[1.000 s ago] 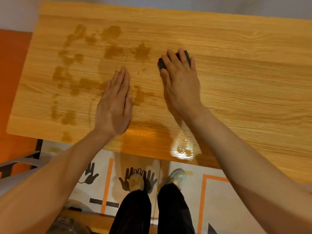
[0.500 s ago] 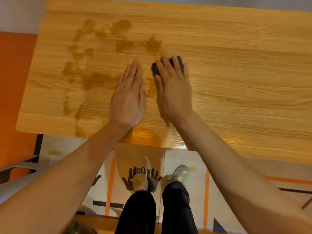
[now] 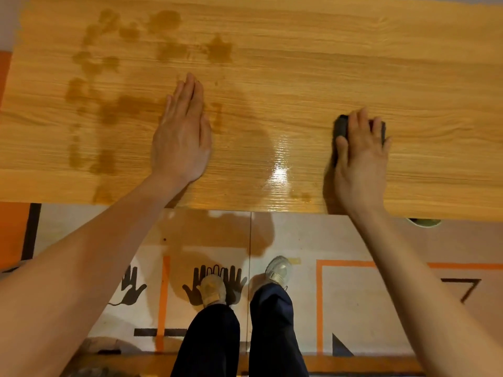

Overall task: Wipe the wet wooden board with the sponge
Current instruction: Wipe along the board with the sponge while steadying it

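The wooden board [image 3: 313, 58] fills the upper half of the head view, light oak with dark wet blotches [image 3: 114, 85] over its left part and a shiny damp patch near the front edge at the middle. My left hand [image 3: 183, 134] lies flat on the board, fingers together, just right of the blotches, holding nothing. My right hand [image 3: 360, 156] presses down on a dark sponge [image 3: 341, 127] near the front edge at the right; only the sponge's corners show past my fingers.
Below the board's front edge lies a floor mat [image 3: 353, 295] with orange lines and black handprints. My legs and shoes [image 3: 277, 270] stand on it. An orange floor strip [image 3: 13, 235] runs along the left. A small greenish object [image 3: 423, 222] peeks out under the board at right.
My right hand has slid the sponge to the right and toward the front edge, leaving a glossy damp streak. My left hand stays flat on the board.
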A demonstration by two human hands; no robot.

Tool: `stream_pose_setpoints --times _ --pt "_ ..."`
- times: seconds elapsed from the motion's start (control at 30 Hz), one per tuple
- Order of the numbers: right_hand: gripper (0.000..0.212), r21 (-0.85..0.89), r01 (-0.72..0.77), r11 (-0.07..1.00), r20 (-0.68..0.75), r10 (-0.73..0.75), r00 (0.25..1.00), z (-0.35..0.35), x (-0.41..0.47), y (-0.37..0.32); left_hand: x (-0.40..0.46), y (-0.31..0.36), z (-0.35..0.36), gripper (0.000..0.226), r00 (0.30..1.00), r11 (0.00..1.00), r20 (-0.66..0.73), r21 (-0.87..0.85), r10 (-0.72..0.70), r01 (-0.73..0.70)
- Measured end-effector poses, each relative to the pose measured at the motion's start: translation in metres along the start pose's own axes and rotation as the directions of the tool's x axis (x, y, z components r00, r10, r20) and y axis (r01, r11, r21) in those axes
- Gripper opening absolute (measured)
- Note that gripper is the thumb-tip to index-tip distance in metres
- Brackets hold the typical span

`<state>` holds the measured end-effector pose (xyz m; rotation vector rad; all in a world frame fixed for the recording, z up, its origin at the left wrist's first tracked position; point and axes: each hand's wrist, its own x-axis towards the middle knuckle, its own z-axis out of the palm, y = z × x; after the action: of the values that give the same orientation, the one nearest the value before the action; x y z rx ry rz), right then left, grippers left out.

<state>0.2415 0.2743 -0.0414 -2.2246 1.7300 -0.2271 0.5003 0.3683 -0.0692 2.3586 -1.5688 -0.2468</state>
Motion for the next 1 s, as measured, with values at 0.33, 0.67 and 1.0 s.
stream_pose_setpoints --times 0.33,0.67,1.0 --pt "0.047 0.034 0.438 0.898 0.136 -0.438 0.888 0.023 -0.043 -0.042 -0.007 -0.002 -0.01 0.057 0.995 0.997 0.073 -0.045 0.062 -0.059" --pt "0.049 -0.024 0.163 0.986 -0.029 -0.163 0.986 0.036 -0.069 -0.058 -0.049 -0.022 -0.013 0.055 0.993 0.995 0.07 -0.023 0.097 -0.095" --pt "0.046 0.041 0.292 0.956 0.073 -0.294 0.953 0.001 -0.069 0.021 -0.048 -0.026 -0.012 0.053 0.991 0.993 0.06 -0.004 0.117 -0.117"
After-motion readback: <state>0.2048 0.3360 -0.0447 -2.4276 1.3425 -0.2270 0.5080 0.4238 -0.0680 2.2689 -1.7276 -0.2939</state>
